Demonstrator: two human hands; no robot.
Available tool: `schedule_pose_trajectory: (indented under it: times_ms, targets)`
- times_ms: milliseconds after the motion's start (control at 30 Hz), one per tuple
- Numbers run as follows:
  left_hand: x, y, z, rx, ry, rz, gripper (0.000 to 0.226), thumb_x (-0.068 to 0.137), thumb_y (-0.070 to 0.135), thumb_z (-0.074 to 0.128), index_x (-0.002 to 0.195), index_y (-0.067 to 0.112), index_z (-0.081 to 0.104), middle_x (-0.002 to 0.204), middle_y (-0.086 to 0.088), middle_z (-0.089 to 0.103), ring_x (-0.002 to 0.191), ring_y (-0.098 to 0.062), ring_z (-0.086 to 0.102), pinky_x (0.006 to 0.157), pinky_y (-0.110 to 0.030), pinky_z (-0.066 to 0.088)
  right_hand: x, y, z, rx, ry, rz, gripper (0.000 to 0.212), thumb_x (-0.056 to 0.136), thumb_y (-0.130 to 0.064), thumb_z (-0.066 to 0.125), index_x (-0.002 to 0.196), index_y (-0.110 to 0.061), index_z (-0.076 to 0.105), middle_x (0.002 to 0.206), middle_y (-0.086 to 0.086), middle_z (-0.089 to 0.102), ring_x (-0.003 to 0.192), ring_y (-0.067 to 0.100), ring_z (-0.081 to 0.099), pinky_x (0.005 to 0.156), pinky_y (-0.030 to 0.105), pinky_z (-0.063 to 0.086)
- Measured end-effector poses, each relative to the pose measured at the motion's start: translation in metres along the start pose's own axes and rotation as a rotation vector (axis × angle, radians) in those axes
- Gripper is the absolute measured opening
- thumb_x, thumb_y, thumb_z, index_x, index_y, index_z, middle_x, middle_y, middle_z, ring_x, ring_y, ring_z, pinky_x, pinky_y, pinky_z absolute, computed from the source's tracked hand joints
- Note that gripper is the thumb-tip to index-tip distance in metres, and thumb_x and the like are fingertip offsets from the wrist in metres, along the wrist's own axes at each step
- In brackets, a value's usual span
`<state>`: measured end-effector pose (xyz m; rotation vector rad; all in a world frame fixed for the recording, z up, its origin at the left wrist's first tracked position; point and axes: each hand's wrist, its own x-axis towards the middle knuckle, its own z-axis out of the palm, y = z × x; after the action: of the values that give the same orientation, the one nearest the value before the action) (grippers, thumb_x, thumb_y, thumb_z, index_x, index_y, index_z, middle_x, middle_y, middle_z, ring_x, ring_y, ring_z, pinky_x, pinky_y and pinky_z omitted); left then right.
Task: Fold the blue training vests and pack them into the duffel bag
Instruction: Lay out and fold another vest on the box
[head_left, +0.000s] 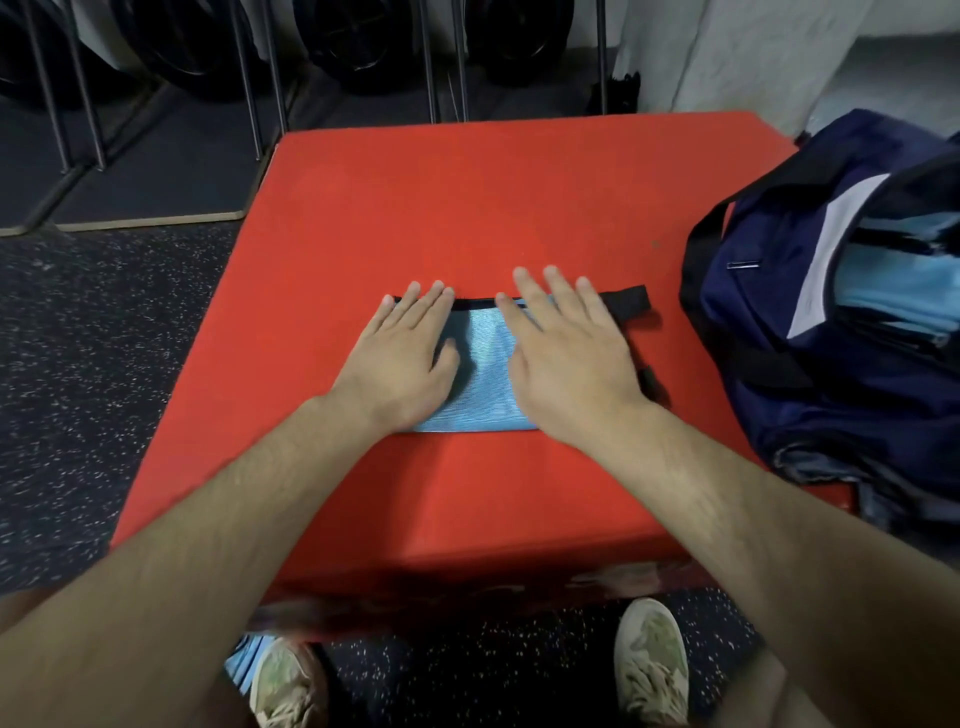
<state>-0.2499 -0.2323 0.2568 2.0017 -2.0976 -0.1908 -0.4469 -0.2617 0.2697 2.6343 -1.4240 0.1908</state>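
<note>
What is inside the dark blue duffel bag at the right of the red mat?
Through the open top of the duffel bag, light blue fabric shows, apparently folded vests. Their number and the bag's bottom are hidden by its walls.

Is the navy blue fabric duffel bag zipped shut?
No, the navy blue fabric duffel bag gapes open at its top, and folded light blue vests show inside the opening.

Folded blue vest (485, 374) beside open duffel bag (810, 312)
</note>
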Motion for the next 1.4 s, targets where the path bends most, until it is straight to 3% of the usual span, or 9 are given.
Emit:
schedule_pose_trajectory:
  times_ms: [233,400,533,667,767,900,1067,1233,1400]
  targets:
    - [-0.001,-0.014,0.002,0.010,-0.099,-0.037,0.054,0.105,0.043,0.025,0.157,0.036,0.017,0.164,0.019,0.008,0.151,-0.004,0.004,0.124,-0.037,0.002,-0.010,0.011,0.010,0.116,-0.230,-0.260,0.072,0.096,-0.058,0.002,0.159,-0.031,0.023,0.168,-0.002,0.012,0.154,0.022,0.011,0.125,0.041,0.010]
    - [-0.005,-0.011,-0.014,0.211,0.039,-0.032,0.052,0.091,0.016,0.045,0.143,0.023,0.047,0.145,0.002,0.048,0.126,-0.025,0.046,0.098,-0.039,0.033,0.001,0.031,0.015,-0.027,0.005,-0.165,0.043,0.101,-0.034,0.043,0.138,-0.019,0.060,0.149,0.012,0.050,0.140,0.035,0.043,0.119,0.045,0.028]
    - [-0.017,-0.006,-0.027,0.277,0.033,-0.098,0.036,0.083,0.016,0.050,0.118,0.016,0.056,0.115,-0.007,0.055,0.104,-0.032,0.055,0.086,-0.041,0.039,0.003,0.020,-0.011,0.050,0.063,-0.158,0.030,0.082,-0.015,0.064,0.112,-0.018,0.068,0.117,0.004,0.060,0.109,0.031,0.055,0.084,0.040,0.043]
    - [-0.036,0.005,-0.034,0.061,-0.019,-0.053,0.031,0.078,0.016,0.057,0.107,0.016,0.047,0.103,-0.004,0.048,0.080,-0.033,0.057,0.070,-0.041,0.047,-0.014,0.009,-0.036,0.194,-0.296,-0.251,0.052,0.078,-0.074,0.058,0.114,-0.037,0.055,0.112,-0.012,0.045,0.106,0.014,0.047,0.078,0.034,0.041]
    - [-0.049,0.018,-0.038,0.072,-0.154,0.030,0.021,0.076,0.016,0.055,0.095,0.020,0.047,0.094,0.003,0.052,0.083,-0.029,0.059,0.067,-0.035,0.045,-0.018,0.013,-0.043,0.176,-0.414,-0.289,0.079,0.061,-0.083,0.068,0.125,-0.040,0.049,0.121,-0.014,0.038,0.117,0.010,0.040,0.093,0.037,0.046]
    - [-0.061,0.025,-0.039,0.196,-0.147,0.121,0.012,0.081,0.035,0.051,0.087,0.025,0.048,0.087,0.008,0.053,0.081,-0.020,0.058,0.062,-0.030,0.038,-0.015,0.017,-0.043,0.262,-0.390,-0.305,0.063,0.072,-0.059,0.073,0.128,-0.037,0.054,0.128,-0.017,0.040,0.124,0.008,0.040,0.099,0.039,0.047]
    - [-0.060,0.027,-0.037,0.111,-0.193,0.342,0.051,0.078,0.077,0.039,0.096,0.030,0.050,0.091,0.017,0.046,0.089,-0.007,0.050,0.078,-0.026,0.040,-0.015,0.010,-0.041,0.236,-0.375,-0.311,0.048,0.077,-0.048,0.065,0.123,-0.036,0.056,0.126,-0.016,0.047,0.120,0.011,0.047,0.095,0.038,0.049]
    - [-0.054,0.031,-0.037,0.113,-0.141,0.372,0.032,0.087,0.050,0.062,0.092,0.022,0.047,0.089,0.012,0.045,0.091,-0.016,0.056,0.074,-0.025,0.031,-0.010,0.008,-0.049,0.212,-0.377,-0.300,0.030,0.085,-0.047,0.057,0.111,-0.033,0.062,0.123,-0.012,0.054,0.113,0.017,0.056,0.092,0.040,0.050]
    - [-0.046,0.029,-0.039,0.072,-0.187,0.291,0.028,0.092,0.043,0.059,0.104,0.018,0.057,0.100,0.006,0.060,0.091,-0.019,0.059,0.072,-0.027,0.038,-0.011,0.006,-0.056,0.145,-0.456,-0.282,0.060,0.072,-0.072,0.067,0.115,-0.034,0.052,0.122,-0.013,0.051,0.109,0.014,0.054,0.087,0.039,0.051]
